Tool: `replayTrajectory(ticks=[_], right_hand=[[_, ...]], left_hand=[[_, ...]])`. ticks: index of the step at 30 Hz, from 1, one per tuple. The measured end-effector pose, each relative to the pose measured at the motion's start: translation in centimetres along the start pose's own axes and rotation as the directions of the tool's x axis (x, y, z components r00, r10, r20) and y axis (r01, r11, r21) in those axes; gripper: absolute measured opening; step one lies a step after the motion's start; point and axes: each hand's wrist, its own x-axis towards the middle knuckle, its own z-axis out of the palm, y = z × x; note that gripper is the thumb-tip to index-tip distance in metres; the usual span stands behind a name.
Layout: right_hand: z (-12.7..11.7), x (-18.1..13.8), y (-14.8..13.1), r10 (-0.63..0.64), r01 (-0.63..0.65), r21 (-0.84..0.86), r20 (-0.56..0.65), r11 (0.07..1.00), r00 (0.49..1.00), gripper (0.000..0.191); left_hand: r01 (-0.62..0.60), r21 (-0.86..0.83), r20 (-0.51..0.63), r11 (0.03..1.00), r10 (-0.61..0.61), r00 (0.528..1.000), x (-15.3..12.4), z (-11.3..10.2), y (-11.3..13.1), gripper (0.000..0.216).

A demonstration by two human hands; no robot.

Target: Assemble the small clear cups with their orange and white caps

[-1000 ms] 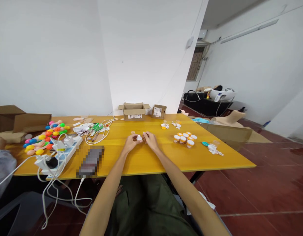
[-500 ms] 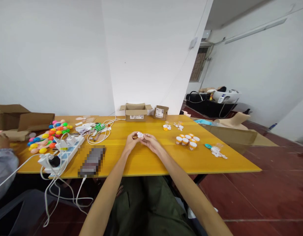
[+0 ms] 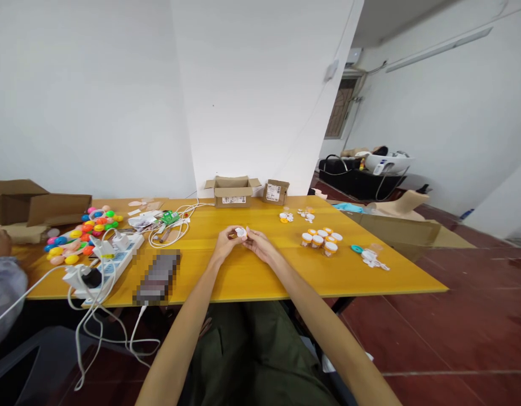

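Both my hands meet over the middle of the yellow table (image 3: 252, 276). My left hand (image 3: 226, 242) pinches a small white plastic piece (image 3: 241, 232) between thumb and fingers. My right hand (image 3: 257, 243) is closed beside it, fingertips touching the same piece. To the right stand several small white jars with orange lids (image 3: 322, 239). Farther back lie loose white and orange caps (image 3: 294, 216).
A white power strip (image 3: 104, 265) with cables and a blurred dark device (image 3: 157, 277) lie at left. Coloured plastic balls (image 3: 80, 237) and cardboard boxes (image 3: 36, 208) sit far left. Two small boxes (image 3: 232, 192) stand at the wall. A person's sleeve (image 3: 4, 293) shows at the left edge.
My hands have lifted the white piece slightly and turned it between the fingers. The view shifted a little; nothing else on the table moved.
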Motion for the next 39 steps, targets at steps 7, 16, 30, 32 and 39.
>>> replayTrajectory(ticks=[7,16,30,32,39], right_hand=[[0.4,-0.3,-0.5,0.017,-0.016,-0.02,0.026,1.0,1.0,0.028],[0.5,-0.1,-0.5,0.042,-0.042,0.011,0.035,0.999,0.998,0.031],[-0.4,0.4,0.2,0.009,-0.016,0.066,0.097,0.998,0.995,0.023],[-0.4,0.4,0.2,0.004,-0.011,0.067,0.101,0.998,0.995,0.023],[-0.1,0.2,0.0,0.02,-0.027,0.078,0.096,0.997,0.995,0.024]], left_hand=[[-0.017,0.041,0.002,0.999,0.017,1.0,0.2,-0.1,-0.4,0.037],[-0.01,-0.049,-0.012,0.999,0.009,1.0,0.3,-0.2,-0.3,0.038],[-0.025,-0.059,-0.064,0.998,0.021,0.998,0.3,-0.1,-0.2,0.038],[-0.03,-0.059,-0.068,0.998,0.026,0.997,0.3,-0.2,-0.2,0.037],[-0.03,-0.088,-0.043,0.996,0.026,0.999,0.4,-0.3,-0.6,0.038]])
